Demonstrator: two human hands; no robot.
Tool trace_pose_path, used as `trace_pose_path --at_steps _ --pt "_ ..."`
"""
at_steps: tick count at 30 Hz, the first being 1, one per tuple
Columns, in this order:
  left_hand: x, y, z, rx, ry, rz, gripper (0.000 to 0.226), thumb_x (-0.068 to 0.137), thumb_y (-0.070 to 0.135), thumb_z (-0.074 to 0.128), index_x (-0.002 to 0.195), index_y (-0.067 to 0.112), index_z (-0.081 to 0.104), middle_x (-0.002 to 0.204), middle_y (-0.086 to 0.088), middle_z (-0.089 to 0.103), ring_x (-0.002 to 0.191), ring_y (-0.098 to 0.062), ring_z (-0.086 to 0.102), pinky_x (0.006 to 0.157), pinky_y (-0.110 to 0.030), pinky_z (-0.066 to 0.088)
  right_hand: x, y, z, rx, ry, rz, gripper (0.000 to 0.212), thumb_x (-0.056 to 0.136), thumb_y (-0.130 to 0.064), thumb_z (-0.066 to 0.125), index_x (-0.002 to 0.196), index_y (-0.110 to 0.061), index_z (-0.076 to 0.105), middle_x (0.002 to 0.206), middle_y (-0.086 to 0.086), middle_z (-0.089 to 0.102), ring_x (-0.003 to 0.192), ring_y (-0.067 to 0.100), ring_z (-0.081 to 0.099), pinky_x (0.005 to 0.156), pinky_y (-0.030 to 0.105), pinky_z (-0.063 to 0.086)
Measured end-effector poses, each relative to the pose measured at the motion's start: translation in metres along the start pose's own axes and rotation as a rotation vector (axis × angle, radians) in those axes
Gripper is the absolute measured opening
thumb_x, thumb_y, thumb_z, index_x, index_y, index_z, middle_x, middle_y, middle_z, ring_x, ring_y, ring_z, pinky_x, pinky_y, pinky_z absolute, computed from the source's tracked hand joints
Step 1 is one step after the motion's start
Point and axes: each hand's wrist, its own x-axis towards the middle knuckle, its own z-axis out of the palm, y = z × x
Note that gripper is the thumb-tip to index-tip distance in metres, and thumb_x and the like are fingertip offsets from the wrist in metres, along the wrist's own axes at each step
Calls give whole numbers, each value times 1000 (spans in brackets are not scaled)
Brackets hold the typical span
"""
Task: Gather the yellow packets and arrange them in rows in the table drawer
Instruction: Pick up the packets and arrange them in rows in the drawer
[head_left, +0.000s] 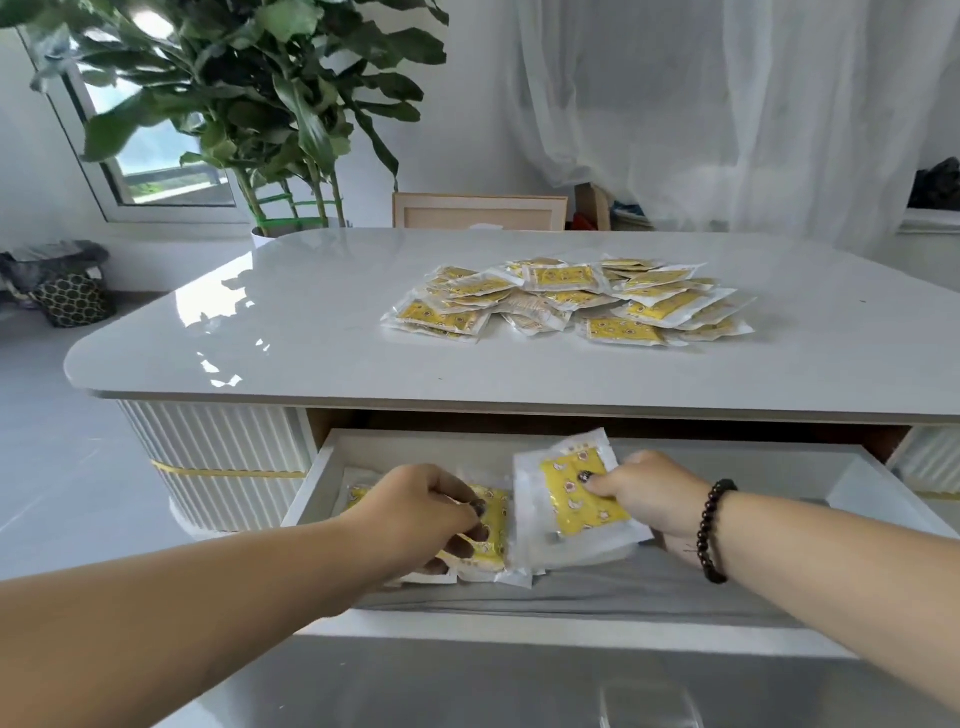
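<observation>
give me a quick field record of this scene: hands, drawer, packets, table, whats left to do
left hand: fingers curled on a flat packet at the drawer's left end
right hand: pinches a tilted packet beside it
drawer: pulled open, grey lining, right part bare
packets in drawer: only a few, at the left
pile: many yellow packets heaped loosely on the table
bracelet: dark beads on the right wrist
left to do: most packets not yet gathered

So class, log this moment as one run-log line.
left hand: pressing packets in drawer | right hand: pinching tilted packet | pile: on tabletop
</observation>
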Motion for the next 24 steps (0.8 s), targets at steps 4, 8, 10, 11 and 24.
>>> trace_pose_path --at_steps 4,8,10,11,24 --pt "14 -15 -9 -72 61 -128 10 93 8 56 91 14 65 84 -6 76 72 -16 67 58 -26 53 27 12 0 -171 -48 88 43 84 -21 67 114 8 56 113 22 67 102 30 66 96 45 50" --pt "28 -18 -12 16 58 -145 11 92 7 56 95 14 65 90 -6 74 82 -18 69 63 -28 54 43 10 15 -224 -50 95 40 91 -21 61 119 6 56 121 17 62 112 29 60 101 38 46" --pt "32 -14 -13 101 3 -143 11 91 8 58 95 16 65 95 -5 72 87 -17 69 68 -28 55 51 14 24 -223 -79 101 37 91 -18 59 119 6 57 123 16 62 115 31 59 101 36 46" --pt "35 -13 -13 152 -27 -134 12 90 10 60 97 17 65 98 -3 71 90 -16 69 70 -27 56 55 18 29 -216 -96 112 35 90 -17 61 117 6 59 121 16 64 113 31 61 101 38 47" --pt "60 -27 11 930 -309 57 70 88 38 60 149 27 28 149 4 40 133 -19 41 109 -32 38 51 19 34 -702 -33 19 65 85 -43 64 128 -3 35 83 3 49 78 20 53 46 24 33"
